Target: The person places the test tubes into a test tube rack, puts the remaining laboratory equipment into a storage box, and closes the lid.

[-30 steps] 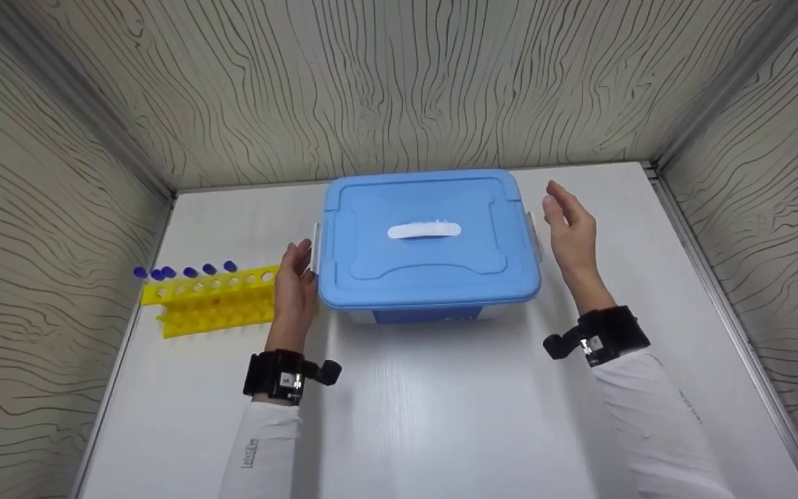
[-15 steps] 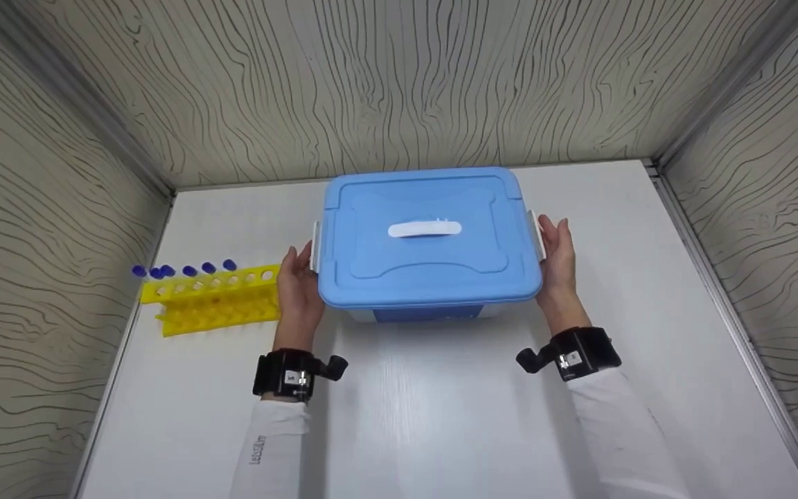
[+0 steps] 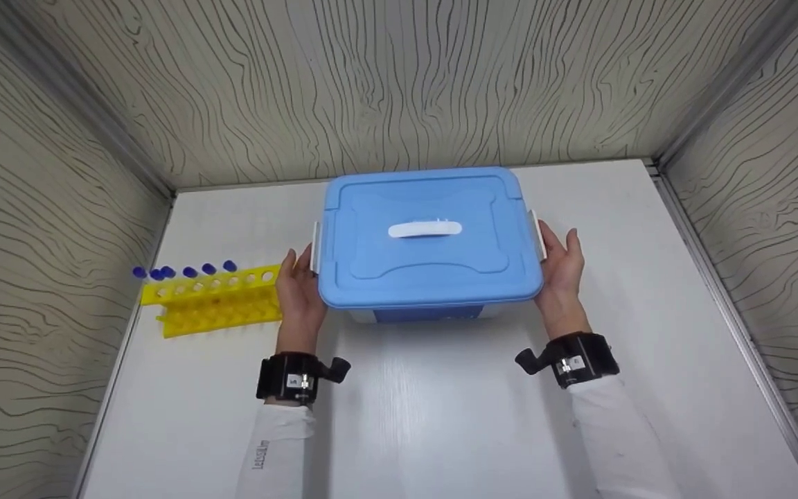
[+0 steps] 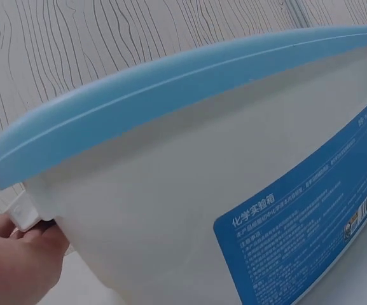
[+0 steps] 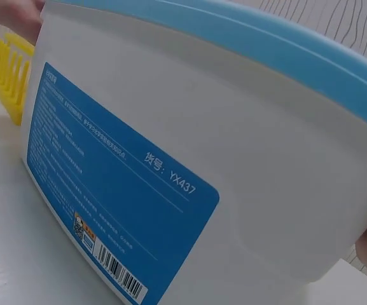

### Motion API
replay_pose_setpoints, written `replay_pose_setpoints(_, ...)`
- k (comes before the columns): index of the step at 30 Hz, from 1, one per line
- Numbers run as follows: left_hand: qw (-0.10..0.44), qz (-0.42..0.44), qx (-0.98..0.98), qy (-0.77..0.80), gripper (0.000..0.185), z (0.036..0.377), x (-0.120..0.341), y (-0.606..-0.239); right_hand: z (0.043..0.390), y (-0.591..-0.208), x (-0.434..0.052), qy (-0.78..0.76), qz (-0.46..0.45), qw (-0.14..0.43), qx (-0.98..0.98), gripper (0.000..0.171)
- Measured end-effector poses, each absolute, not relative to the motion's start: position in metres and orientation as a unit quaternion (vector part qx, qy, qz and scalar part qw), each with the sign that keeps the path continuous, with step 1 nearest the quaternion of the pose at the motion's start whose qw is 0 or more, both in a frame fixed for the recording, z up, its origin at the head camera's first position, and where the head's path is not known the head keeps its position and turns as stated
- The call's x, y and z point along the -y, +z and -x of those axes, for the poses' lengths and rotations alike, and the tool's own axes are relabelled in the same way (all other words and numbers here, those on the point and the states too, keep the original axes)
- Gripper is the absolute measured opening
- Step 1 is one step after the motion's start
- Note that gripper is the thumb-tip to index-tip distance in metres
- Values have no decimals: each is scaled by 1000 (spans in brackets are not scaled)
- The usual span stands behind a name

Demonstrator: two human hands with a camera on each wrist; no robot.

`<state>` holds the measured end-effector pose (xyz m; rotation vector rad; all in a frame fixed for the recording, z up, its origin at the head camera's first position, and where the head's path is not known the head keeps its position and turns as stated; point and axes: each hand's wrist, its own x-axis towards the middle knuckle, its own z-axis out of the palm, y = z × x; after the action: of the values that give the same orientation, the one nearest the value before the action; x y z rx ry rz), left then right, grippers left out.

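Two white sleeves [image 3: 274,450] with black wrist-worn cameras [image 3: 295,378] enter from the near edge of the white table [image 3: 440,430], nearer the viewer than the storage box [image 3: 428,239], which serves as landmark.

The storage box, translucent white with a blue lid [image 3: 427,208], stands on the table at the centre, its long side toward the viewer. A blue printed label [image 5: 107,190] covers its near wall and bears the code YX437 and a barcode. A white handle [image 3: 424,229] lies flat on the middle of the lid.

The left hand [image 3: 300,291] rests against the left end of the box, fingers extended upward beside the white latch [image 3: 315,248]; in the left wrist view its fingertips [image 4: 37,232] touch the underside of that latch. The fingers are straight and apart from the thumb, not curled round anything.

The right hand [image 3: 560,270] lies against the right end of the box in mirror fashion, fingers extended along the right latch [image 3: 537,235], palm toward the box wall; it too is spread, clamped on nothing. Whether the palm presses the wall cannot be told.

A yellow tube rack [image 3: 213,298] stands to the left of the box, just beyond the left hand. Blue-capped tubes [image 3: 184,271] stand along its far row.

Behind the box, wood-grain panels [image 3: 399,83] enclose the table on three sides.
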<state>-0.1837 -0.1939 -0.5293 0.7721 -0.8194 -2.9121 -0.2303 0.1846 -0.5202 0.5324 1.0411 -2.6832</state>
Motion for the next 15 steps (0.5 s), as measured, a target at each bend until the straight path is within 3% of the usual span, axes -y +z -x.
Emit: replay_pose_setpoints(15,4,-219,390,-895,62,181,196,-524,229,-512,-189,-904,-140,99,-391,73)
